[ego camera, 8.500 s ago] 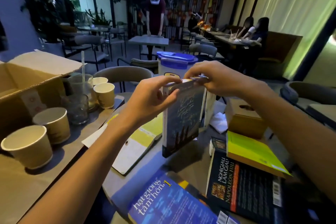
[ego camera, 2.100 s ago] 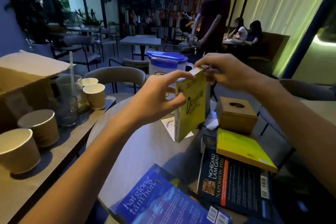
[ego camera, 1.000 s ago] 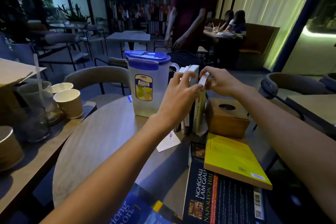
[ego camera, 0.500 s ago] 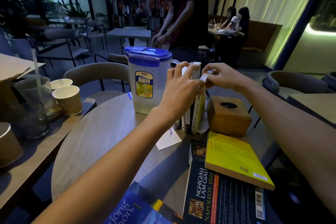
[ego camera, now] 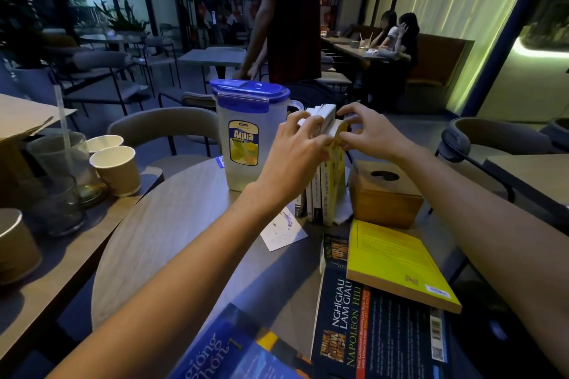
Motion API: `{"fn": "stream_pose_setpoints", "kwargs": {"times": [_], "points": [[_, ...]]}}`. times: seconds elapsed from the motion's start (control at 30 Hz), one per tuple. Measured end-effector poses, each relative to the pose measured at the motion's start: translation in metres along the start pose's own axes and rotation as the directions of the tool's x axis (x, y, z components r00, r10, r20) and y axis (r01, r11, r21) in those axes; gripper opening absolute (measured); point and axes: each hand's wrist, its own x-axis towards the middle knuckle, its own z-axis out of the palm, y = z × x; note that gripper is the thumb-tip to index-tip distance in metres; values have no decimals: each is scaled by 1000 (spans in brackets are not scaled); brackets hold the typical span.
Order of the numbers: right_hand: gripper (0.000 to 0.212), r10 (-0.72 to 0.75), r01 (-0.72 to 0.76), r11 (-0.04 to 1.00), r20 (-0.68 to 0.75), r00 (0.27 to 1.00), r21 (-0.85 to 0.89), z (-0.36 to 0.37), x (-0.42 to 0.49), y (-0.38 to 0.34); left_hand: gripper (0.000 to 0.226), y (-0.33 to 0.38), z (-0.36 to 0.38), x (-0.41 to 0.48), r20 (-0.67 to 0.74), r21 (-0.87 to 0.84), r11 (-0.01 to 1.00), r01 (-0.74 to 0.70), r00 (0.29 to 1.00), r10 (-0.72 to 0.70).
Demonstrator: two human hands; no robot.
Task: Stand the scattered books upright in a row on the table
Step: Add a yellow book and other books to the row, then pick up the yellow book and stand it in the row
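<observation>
Table: round wood top (ego camera: pixel 172 224); job looks abt half done, w/ 3 books flat at near edge and a few upright toward far edge.
Near edge: blue book (ego camera: pixel 234 354) at near rim, partly out of shot. Black book (ego camera: pixel 378 338) lies flat to its rt, and yellow book (ego camera: pixel 397 264) lies flat on black book's far part. None stood yet.
Card: white card (ego camera: pixel 283 231) loose mid-table, just in front of the row.
Row: upright row (ego camera: pixel 317 197), spines to cam, sits betw jug and wooden box; prob put there so both act as bookends.
L hand: left hand (ego camera: pixel 295 157) has fingers curled over row's tops, pressing them together; looks like bracing vs tipping.
R hand: right hand (ego camera: pixel 369 132) pinches top of end book (ego camera: pixel 337 169) w/ thumb + forefinger, other fingers spread. It's yellow-spined, at row's rt end, likely being squared up.
Jug: clear jug (ego camera: pixel 246 138), blue lid, L of row; touching or just beside, can't tell.
Box: wooden box (ego camera: pixel 385 194) just beside end book.
Side table: side table (ego camera: pixel 61 255) to L w/ paper cups (ego camera: pixel 115 169).
Room: dim café; standing person (ego camera: pixel 292 9) beyond jug, seated ppl (ego camera: pixel 397 34) far rt.
</observation>
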Motion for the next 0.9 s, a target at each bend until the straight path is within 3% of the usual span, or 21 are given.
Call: {"fn": "stream_pose_setpoints", "kwargs": {"times": [0.17, 0.33, 0.47, 0.63, 0.73, 0.9], "points": [[42, -48, 44, 994, -43, 998, -102, -3, -11, -5, 35, 2, -9, -4, -57, -61, 998, 19, 998, -23], [24, -123, 112, 979, -56, 991, -169, -17, -39, -26, 33, 12, -27, -16, -138, -290, 956, 35, 987, -78], [14, -134, 142, 951, 49, 990, -276, -25, -74, -43, 25, 26, -40, -25, 17, -486, 874, 2, 1000, 8], [14, -87, 153, 909, 184, 979, -388, -26, -121, -40, 24, 39, -40, -43, 194, -503, 861, -77, 961, 200], [12, -50, 159, 900, 267, 962, -407, -23, -152, -34, 35, 48, -36, -57, 298, -509, 854, -105, 910, 290], [47, 93, 127, 893, 453, 887, -432, -16, -187, -32, 64, 63, -28, -74, 444, -549, 828, -114, 799, 405]]}}
